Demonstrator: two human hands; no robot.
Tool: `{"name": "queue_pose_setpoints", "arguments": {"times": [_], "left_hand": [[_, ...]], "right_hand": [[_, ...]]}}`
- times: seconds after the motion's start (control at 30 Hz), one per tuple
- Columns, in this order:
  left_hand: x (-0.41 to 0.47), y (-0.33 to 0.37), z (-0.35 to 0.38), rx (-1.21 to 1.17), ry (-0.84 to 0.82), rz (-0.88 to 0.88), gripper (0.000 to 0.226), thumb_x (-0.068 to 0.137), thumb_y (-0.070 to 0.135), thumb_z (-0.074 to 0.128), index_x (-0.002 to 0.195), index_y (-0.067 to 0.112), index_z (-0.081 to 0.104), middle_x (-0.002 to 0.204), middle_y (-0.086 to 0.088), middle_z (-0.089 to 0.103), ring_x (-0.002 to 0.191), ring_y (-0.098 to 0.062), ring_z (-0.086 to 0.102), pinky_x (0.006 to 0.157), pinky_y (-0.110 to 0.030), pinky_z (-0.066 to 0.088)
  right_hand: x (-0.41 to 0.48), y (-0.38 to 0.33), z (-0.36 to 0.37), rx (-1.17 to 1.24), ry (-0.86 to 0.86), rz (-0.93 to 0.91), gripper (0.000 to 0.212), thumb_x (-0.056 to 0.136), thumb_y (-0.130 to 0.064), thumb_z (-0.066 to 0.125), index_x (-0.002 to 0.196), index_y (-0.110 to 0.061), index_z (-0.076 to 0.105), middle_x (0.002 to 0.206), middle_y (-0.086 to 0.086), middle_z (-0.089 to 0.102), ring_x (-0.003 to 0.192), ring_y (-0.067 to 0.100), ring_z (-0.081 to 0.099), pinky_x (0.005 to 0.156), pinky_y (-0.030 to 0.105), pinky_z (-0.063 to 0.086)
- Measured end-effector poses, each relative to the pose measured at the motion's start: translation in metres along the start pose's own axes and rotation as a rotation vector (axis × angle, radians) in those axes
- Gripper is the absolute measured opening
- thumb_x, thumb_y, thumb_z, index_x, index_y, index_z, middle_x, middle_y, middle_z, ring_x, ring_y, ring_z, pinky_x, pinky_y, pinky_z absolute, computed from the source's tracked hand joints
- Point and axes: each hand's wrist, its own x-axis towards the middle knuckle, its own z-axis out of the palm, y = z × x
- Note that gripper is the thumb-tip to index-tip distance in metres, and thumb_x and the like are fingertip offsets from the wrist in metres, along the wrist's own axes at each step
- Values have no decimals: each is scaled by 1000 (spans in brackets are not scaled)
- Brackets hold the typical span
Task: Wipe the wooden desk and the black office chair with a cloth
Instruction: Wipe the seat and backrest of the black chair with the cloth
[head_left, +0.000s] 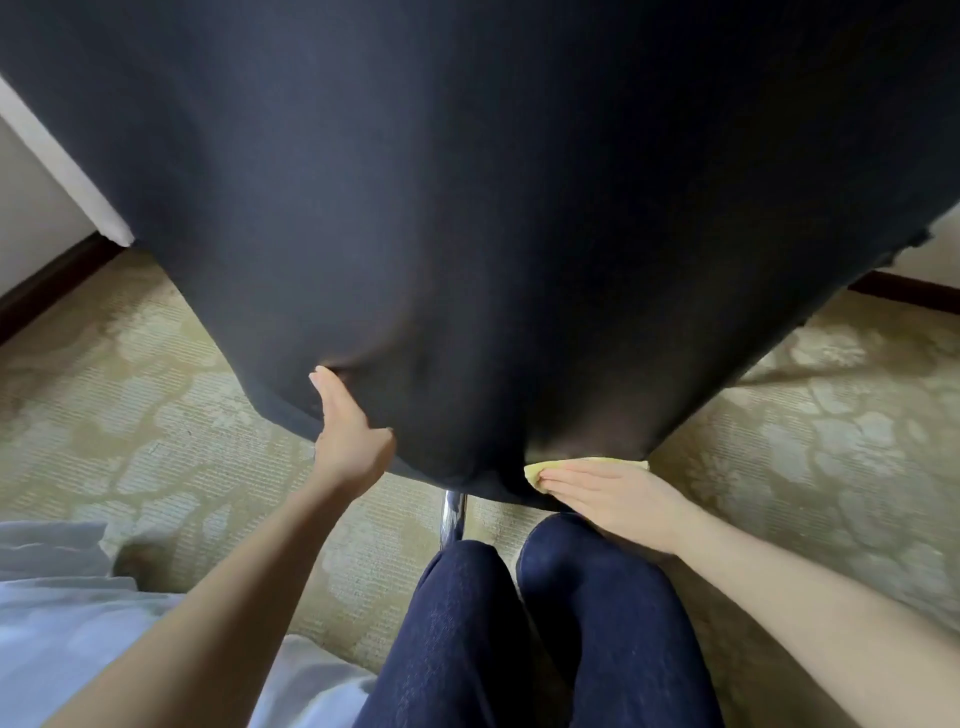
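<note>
The black office chair (467, 208) fills the upper view, its fabric back very close to the camera and its lower edge curving down toward me. My left hand (348, 431) grips that lower edge at the left, thumb on the fabric and fingers hidden behind it. My right hand (613, 493) lies flat with fingers together, pressing a yellow cloth (587, 464) against the bottom edge of the chair at the right. Only a strip of the cloth shows past my fingers. The wooden desk is out of sight.
A chrome chair post (453, 519) drops below the chair edge between my hands. My knees in dark jeans (519, 623) are just under it. Patterned beige carpet (182, 415) spreads on both sides. White bedding (62, 613) lies at the lower left; a dark baseboard (52, 280) runs along the left wall.
</note>
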Motion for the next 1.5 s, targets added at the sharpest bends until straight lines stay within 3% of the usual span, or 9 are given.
{"name": "queue_pose_setpoints", "arguments": {"times": [0.1, 0.23, 0.53, 0.73, 0.87, 1.03, 1.2, 1.37, 1.5], "left_hand": [[-10, 9, 0, -2, 5, 2, 100, 83, -1, 55, 148, 22, -18, 159, -3, -14, 134, -42, 35, 102, -54, 41], [-30, 16, 14, -20, -17, 78, 98, 87, 0, 54, 147, 18, -22, 155, 1, -27, 144, -21, 8, 95, -18, 22], [-38, 24, 25, -27, -71, 112, 98, 88, 2, 53, 146, 16, -24, 155, 1, -27, 144, -19, 5, 97, -15, 12], [-36, 26, 29, -11, -86, 119, 99, 89, -1, 52, 143, 14, -30, 153, -1, -32, 145, -17, -9, 102, -16, 7], [-35, 28, 33, -28, -84, 130, 100, 89, -2, 53, 142, 12, -31, 152, -1, -33, 144, -16, -17, 115, -25, 1], [-36, 27, 35, -33, -81, 144, 103, 87, -3, 54, 141, 12, -32, 152, -1, -34, 143, -16, -20, 119, -35, 1], [-39, 26, 35, -21, -90, 156, 104, 86, 0, 54, 140, 13, -35, 153, 2, -31, 144, -15, -18, 120, -39, 5], [-38, 28, 38, -45, -83, 145, 107, 84, -2, 55, 140, 14, -34, 151, 1, -34, 142, -13, -22, 120, -37, 3], [-38, 24, 36, -50, -88, 140, 110, 85, 0, 58, 140, 19, -35, 152, 4, -34, 143, -14, -18, 118, -30, 4]], "right_hand": [[-11, 21, -27, 29, 106, 1, 42, 84, -13, 65, 125, -20, 62, 136, -9, 53, 126, 4, 48, 108, 20, 33], [-21, 52, -67, -112, 192, 7, 46, 91, 5, 43, 134, -9, 52, 141, 0, 49, 129, 12, 46, 107, 30, 39], [-20, 86, -117, -219, 458, 194, 46, 93, 0, 56, 137, -10, 50, 143, 5, 46, 134, 17, 40, 111, 32, 33], [-5, 71, -86, -152, 574, 258, 47, 91, -3, 61, 135, -13, 53, 139, 2, 49, 127, 15, 48, 96, 32, 50], [0, 53, -54, -51, 502, 204, 52, 88, -5, 61, 138, -13, 49, 142, -1, 47, 129, 11, 47, 96, 29, 49], [-3, 26, -13, -50, 319, 136, 49, 91, -6, 49, 140, -10, 46, 147, 1, 41, 135, 11, 39, 115, 31, 24], [12, 0, 12, 59, 245, 87, 44, 92, -3, 52, 135, -7, 51, 143, 1, 46, 131, 12, 44, 104, 28, 43], [34, -19, 17, 113, 149, 94, 45, 91, -2, 38, 132, -14, 53, 140, -7, 48, 128, 7, 46, 107, 24, 37], [64, -39, 10, 232, 73, 147, 47, 86, -8, 49, 132, -17, 56, 139, -8, 51, 128, 6, 47, 109, 23, 35]]}}
